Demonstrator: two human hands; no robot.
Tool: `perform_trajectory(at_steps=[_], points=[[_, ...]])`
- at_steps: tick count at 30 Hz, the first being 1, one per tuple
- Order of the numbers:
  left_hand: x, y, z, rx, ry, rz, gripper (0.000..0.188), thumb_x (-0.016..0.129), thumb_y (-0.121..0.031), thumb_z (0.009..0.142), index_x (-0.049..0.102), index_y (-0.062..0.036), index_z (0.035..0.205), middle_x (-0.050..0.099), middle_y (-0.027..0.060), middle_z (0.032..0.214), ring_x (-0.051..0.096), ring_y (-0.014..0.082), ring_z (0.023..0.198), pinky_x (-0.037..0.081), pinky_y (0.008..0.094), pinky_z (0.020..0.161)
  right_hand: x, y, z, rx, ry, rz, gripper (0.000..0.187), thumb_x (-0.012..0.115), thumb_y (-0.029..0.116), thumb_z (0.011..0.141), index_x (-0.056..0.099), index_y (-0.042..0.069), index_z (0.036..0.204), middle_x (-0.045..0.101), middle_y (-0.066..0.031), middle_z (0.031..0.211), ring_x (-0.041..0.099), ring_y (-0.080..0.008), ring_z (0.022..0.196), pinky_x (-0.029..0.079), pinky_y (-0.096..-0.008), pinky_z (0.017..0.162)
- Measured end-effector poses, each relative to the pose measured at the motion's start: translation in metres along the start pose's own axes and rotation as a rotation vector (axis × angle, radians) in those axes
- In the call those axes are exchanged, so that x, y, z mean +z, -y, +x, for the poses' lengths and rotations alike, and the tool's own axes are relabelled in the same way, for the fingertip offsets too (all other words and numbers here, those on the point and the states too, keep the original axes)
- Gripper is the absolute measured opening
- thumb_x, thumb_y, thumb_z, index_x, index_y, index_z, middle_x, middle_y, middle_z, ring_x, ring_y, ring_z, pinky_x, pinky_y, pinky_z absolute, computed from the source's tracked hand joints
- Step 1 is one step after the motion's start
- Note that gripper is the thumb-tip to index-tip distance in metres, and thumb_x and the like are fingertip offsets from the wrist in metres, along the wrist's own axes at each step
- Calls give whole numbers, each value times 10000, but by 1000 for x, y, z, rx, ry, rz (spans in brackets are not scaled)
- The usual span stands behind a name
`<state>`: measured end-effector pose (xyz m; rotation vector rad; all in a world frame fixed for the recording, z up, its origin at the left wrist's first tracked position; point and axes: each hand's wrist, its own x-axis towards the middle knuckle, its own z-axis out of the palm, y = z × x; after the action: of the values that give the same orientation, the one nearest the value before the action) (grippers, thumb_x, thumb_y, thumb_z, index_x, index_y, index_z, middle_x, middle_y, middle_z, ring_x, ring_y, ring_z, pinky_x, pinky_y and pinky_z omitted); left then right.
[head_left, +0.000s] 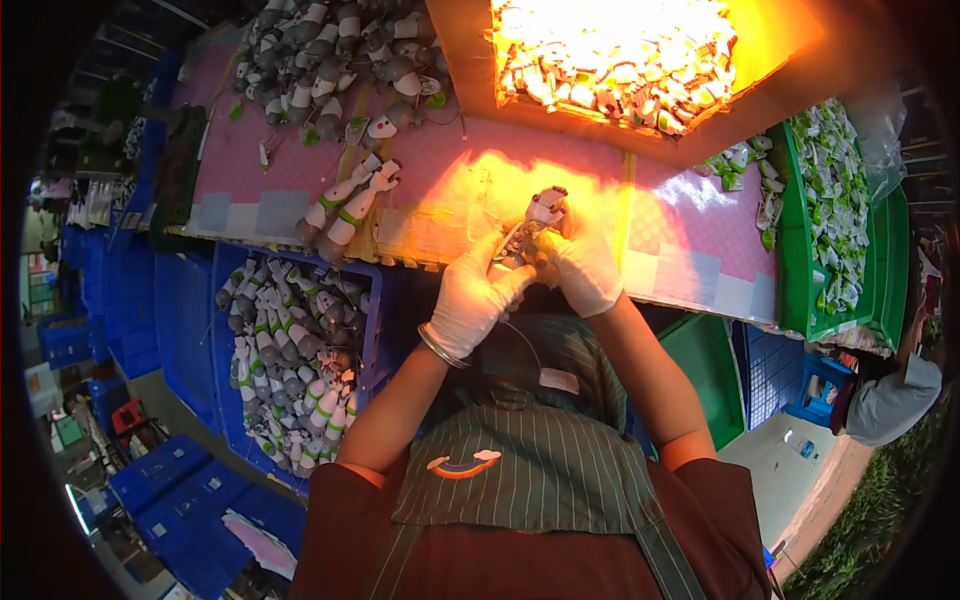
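My white-gloved left hand (472,298) and gloved right hand (588,268) meet over the table's near edge. Both close around one small toy robot hand (546,206), white with dark fingertips. Its fingers point away from me, above my right fingers. Greyish parts sit between my fingertips, mostly hidden by the gloves. A thin wire (537,345) hangs below my hands. Left of them, two assembled toy arms (360,205), white and grey with green bands, lie side by side on the tabletop (430,215).
A heap of toy arms (320,70) covers the far left. A brightly lit carton (470,65) holds many small white parts. At the right, a green crate (798,250) contains green and white pieces. The blue crate (372,325) below the table's left side holds more arms.
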<state>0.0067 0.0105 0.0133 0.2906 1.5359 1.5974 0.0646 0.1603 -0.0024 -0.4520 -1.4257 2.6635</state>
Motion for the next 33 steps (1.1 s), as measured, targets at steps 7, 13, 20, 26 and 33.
perform_trajectory(at_steps=[7, 13, 20, 26, 33], points=[[18, 10, 10, 494, -194, 547, 363, 664, -66, 839, 566, -24, 1187, 688, 73, 943, 659, 154, 838, 524, 310, 767, 2, -11, -7, -70, -222, 133, 276, 596, 125, 934, 451, 31, 1148, 613, -117, 958, 613, -176, 794, 553, -333, 695], [9, 1, 10, 13, -29, 80, 292, 683, -86, 853, 564, -36, 1115, 613, 5, 792, 565, 63, 608, 464, 218, 542, -45, 28, -13, -210, -290, -670, 213, 663, 84, 885, 589, -6, 1063, 645, -71, 969, 628, -134, 911, 514, -260, 771], [3, -1, 10, -103, -45, -29, 291, 676, -108, 870, 531, -52, 1116, 572, -8, 748, 523, 55, 548, 397, 192, 448, -171, 88, -17, -475, -869, -1371, 214, 658, 48, 795, 648, 56, 1009, 655, -88, 921, 632, -221, 789, 503, -322, 732], [8, -3, 6, -81, -56, -27, 339, 686, -114, 862, 537, -44, 1159, 580, -2, 746, 538, 63, 553, 411, 200, 460, -192, 76, -12, -558, -873, -1582, 242, 691, 58, 760, 649, 52, 998, 638, -103, 909, 610, -240, 742, 496, -328, 700], [0, 2, 7, -52, -99, -25, 333, 683, -145, 869, 546, -36, 1152, 563, 6, 667, 533, 65, 540, 410, 201, 474, -155, 72, -31, -595, -777, -1650, 179, 689, 57, 748, 641, 80, 919, 625, -105, 773, 610, -290, 725, 491, -386, 663]])
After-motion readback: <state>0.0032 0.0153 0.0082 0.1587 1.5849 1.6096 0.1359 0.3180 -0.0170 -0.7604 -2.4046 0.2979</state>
